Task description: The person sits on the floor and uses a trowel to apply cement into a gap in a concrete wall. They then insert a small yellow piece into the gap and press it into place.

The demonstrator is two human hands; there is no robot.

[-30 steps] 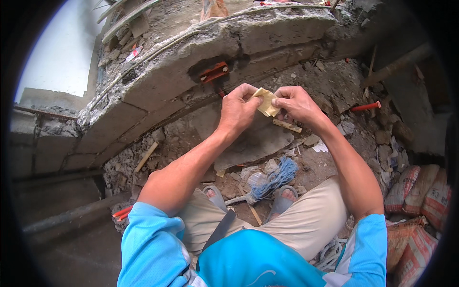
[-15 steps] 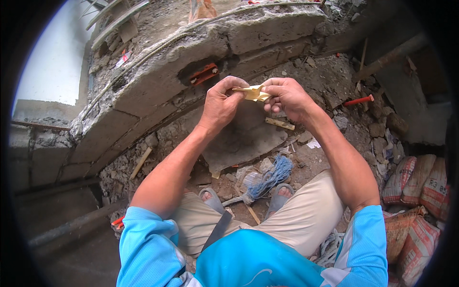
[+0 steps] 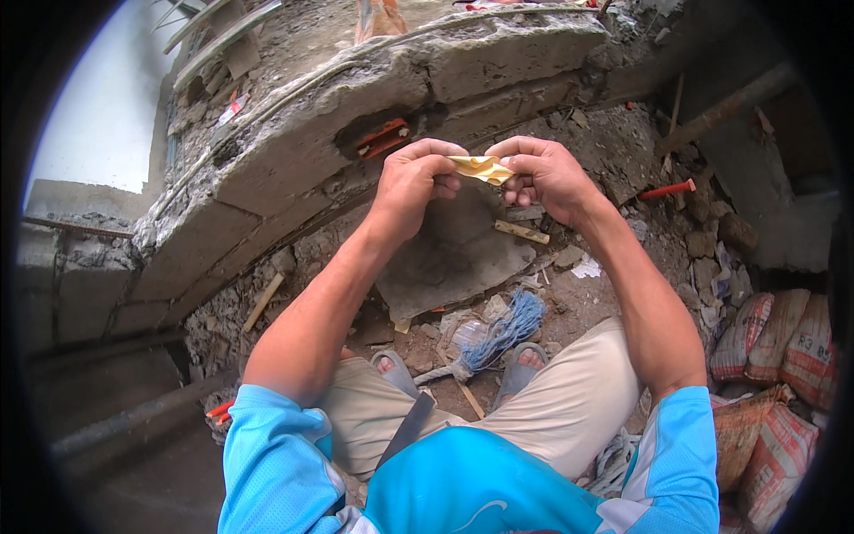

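Note:
A small yellow wrapper-like piece (image 3: 483,167) is pinched between both of my hands, held out in front of me above the rubble. My left hand (image 3: 416,178) grips its left end with curled fingers. My right hand (image 3: 543,171) grips its right end. Both forearms reach up from the lower edge, and my knees and grey sandals show below. Right behind my hands runs a broken concrete ledge (image 3: 294,151) with a hole showing orange pipe ends (image 3: 382,138).
A blue-headed brush (image 3: 503,329) lies between my feet on a flat concrete slab (image 3: 445,262). Rubble, wood scraps and an orange pipe piece (image 3: 667,190) lie to the right. Filled sacks (image 3: 774,356) are stacked at the right edge. A pipe (image 3: 133,414) lies lower left.
Both hands have risen toward the ledge with the yellow piece. It was turned flat toward me; now it is held edge-on, stretched between the fingertips.

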